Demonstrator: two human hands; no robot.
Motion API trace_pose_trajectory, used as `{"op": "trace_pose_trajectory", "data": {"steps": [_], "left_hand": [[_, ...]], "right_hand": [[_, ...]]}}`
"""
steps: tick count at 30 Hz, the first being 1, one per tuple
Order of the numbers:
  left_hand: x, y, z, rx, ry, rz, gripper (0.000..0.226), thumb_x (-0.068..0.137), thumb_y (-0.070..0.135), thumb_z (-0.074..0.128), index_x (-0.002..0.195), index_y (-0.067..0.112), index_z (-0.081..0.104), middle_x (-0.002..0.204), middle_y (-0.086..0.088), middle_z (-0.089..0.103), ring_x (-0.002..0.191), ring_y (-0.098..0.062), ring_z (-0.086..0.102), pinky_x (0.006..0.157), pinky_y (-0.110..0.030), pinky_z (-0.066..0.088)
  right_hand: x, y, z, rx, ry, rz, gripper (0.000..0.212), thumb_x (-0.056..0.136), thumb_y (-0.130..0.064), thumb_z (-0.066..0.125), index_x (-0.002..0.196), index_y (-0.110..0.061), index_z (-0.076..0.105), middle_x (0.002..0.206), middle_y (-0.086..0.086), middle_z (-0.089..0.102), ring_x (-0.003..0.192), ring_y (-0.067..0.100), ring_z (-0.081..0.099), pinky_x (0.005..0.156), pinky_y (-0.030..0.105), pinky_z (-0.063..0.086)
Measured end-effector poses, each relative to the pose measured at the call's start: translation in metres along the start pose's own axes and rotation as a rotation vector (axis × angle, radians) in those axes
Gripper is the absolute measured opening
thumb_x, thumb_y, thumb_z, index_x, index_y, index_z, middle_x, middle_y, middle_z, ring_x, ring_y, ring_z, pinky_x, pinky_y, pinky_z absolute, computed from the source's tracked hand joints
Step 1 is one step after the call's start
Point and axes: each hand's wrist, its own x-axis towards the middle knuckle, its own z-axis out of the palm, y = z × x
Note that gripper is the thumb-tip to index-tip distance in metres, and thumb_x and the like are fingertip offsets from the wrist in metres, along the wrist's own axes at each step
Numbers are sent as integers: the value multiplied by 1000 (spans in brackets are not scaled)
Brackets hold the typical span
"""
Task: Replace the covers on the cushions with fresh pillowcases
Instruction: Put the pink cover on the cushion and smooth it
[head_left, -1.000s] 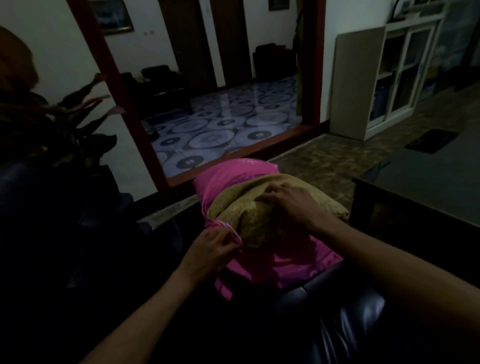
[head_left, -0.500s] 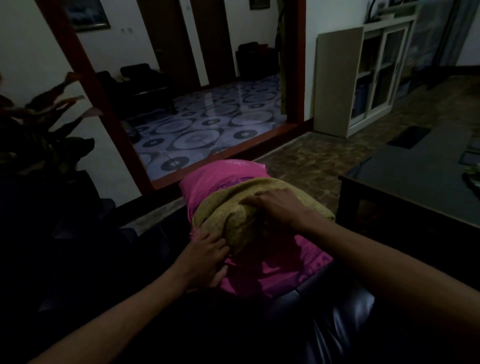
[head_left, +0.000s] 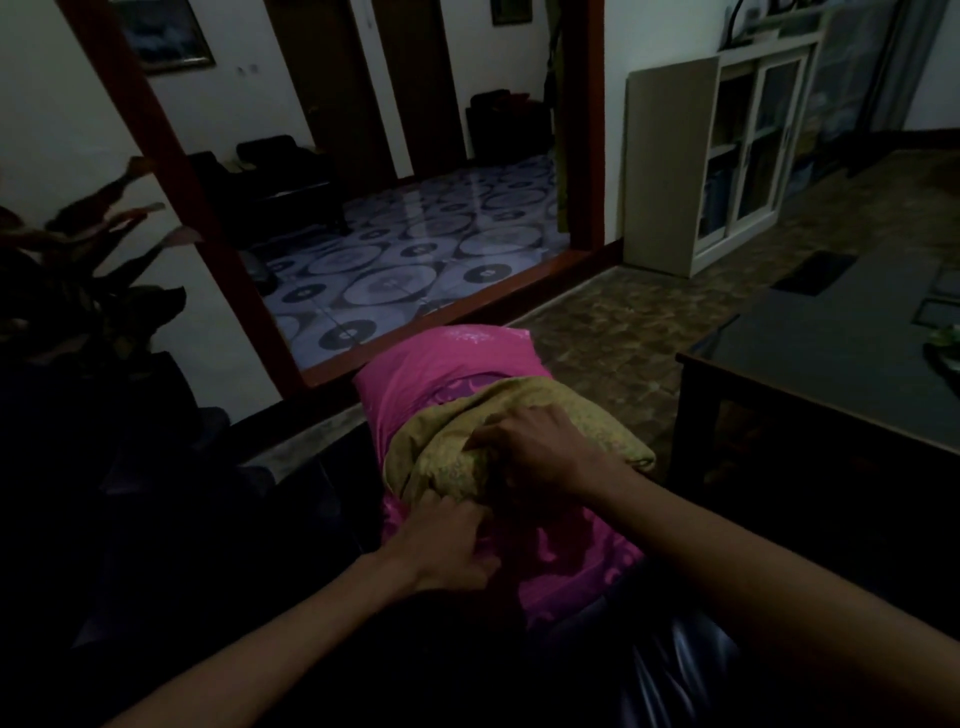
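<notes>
**Working the pink pillowcase over the yellow cushion**

The cushion (head_left: 524, 431), in yellowish patterned cloth, lies on a dark sofa seat (head_left: 670, 670) in front of the person. Its far end is already inside the pink pillowcase (head_left: 447, 364); the near end is still outside, and loose pink cloth lies bunched under it and toward the person.

To do this step well, I think one hand should squeeze the cushion corner small while the other hand draws the open edge of the pillowcase over it. It is better to pull little by little, first one corner and then the other, so that the cloth does not twist or catch on the filling. The room is dim, so touch must guide more than sight.

The right hand (head_left: 540, 457) lies on top of the cushion with its fingers curled, and its grip bunches a fold of the yellow cloth. The left hand (head_left: 447, 540) is at the near edge of the pillowcase, just below the cushion; its fingers are bent and its grip seems to pinch the pink hem, though the darkness hides the fingertips.
</notes>
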Motion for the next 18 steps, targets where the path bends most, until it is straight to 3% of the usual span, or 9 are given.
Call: {"op": "trace_pose_trajectory", "data": {"steps": [3, 5, 7, 9, 12, 15, 16, 18], "left_hand": [[2, -5, -7, -278, 35, 13, 30, 76, 46, 58, 94, 24, 67, 87, 9, 69, 82, -12, 64, 73, -27, 46], [4, -10, -13, -351, 58, 37, 33, 76, 48, 59, 97, 24, 71, 86, 14, 68, 79, -2, 61, 73, -18, 45], [4, -10, -19, -374, 106, 38, 39, 74, 52, 57, 92, 22, 73, 83, 16, 65, 79, 5, 56, 71, -4, 35], [5, -10, -19, -388, 136, 3, 46, 71, 57, 54, 90, 20, 74, 85, 12, 69, 81, 3, 58, 70, -5, 35], [7, -3, -16, -300, 36, 1, 39, 78, 58, 53, 85, 23, 69, 85, 8, 68, 79, -8, 58, 72, -22, 40], [6, 12, -6, -109, -22, -39, 39, 90, 60, 54, 92, 23, 67, 96, -2, 71, 91, -20, 63, 79, -28, 45], [6, 20, -2, -57, -53, -53, 42, 90, 62, 52, 103, 25, 68, 105, -4, 71, 101, -23, 64, 86, -30, 47], [7, 37, 7, -14, -125, -78, 47, 89, 62, 53, 116, 26, 67, 115, -5, 70, 111, -26, 63, 88, -32, 47]], "right_hand": [[1, 6, 5, 90, -17, -43, 52, 78, -26, 70, 129, -36, 67, 134, -6, 65, 123, 23, 59, 88, 39, 48], [-3, 11, 11, 49, -67, -66, 46, 81, -28, 70, 126, -35, 69, 133, -9, 65, 126, 20, 56, 95, 40, 42], [-10, 12, 18, 23, -83, -80, 38, 87, -33, 66, 125, -36, 69, 135, -12, 62, 129, 16, 51, 95, 40, 33], [-14, 12, 21, 48, -121, -93, 38, 89, -33, 65, 126, -36, 68, 140, -13, 59, 132, 14, 48, 97, 39, 30], [-28, 24, 13, 177, -219, -99, 59, 84, -27, 76, 140, -28, 60, 152, -1, 49, 143, 22, 40, 115, 47, 28], [-61, 46, 1, -2, -243, 118, 99, 78, -49, 80, 159, -40, 22, 168, 2, 12, 155, 30, 9, 119, 65, 10], [-71, 53, -3, -24, -264, 234, 108, 77, -54, 79, 159, -42, 11, 169, 5, 5, 154, 36, 6, 116, 68, 12], [-83, 62, -7, 40, -335, 393, 114, 75, -51, 81, 160, -43, 5, 163, 15, 21, 146, 42, 27, 112, 56, 33]]}}
